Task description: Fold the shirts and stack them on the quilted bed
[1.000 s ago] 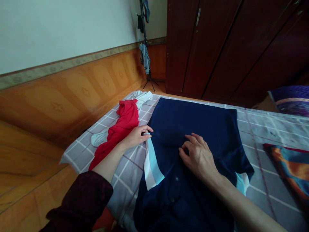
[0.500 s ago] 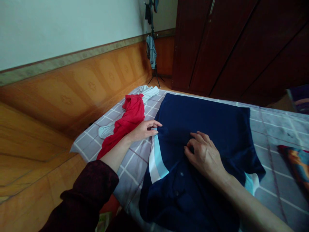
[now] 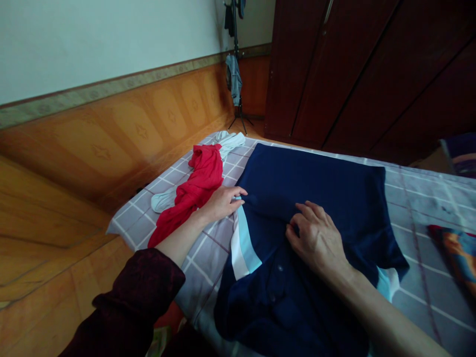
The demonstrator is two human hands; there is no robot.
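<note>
A navy shirt (image 3: 316, 171) lies spread on the bed, with light-blue and white bands on both sides and small buttons down its near half. At its left edge, my left hand (image 3: 225, 201) pinches the cloth between thumb and fingers, just above the striped band. My right hand (image 3: 316, 238) rests over the middle of the shirt, thumb and forefinger curled together on the fabric. The fold of cloth under those right fingertips is mostly hidden.
A crumpled red garment (image 3: 203, 176) and a pale one (image 3: 234, 141) lie left on the checked bedsheet (image 3: 427, 208). A colourful folded cloth (image 3: 457, 248) is at the right edge. Beyond the bed stand a coat rack (image 3: 235, 49) and a dark wardrobe (image 3: 334, 74).
Both hands keep their places on the shirt, with only slight shifts of the fingers. The striped band at the left has moved a touch rightward.
</note>
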